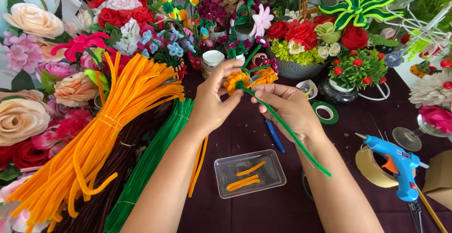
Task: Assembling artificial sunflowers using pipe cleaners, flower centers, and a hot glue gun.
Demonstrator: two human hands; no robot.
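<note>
Above the middle of the worktop [292, 200], both forearms reach up from the lower edge and meet, wrists slightly bent. The left hand [213, 102] is curled nearly shut, its fingertips pinching a small orange pipe-cleaner flower [235, 80]. The right hand [288, 106] is closed around the green stem [292, 136] just below the bloom; the stem slants down past the wrist. Directly below the hands lies a clear plastic tray [250, 173] holding short orange pieces, with a blue-handled tool [274, 136] just above it. Left of the left forearm lie bundles of orange pipe cleaners [101, 134] and green pipe cleaners [150, 162]. Right of the right forearm stands a blue glue gun [398, 164].
</note>
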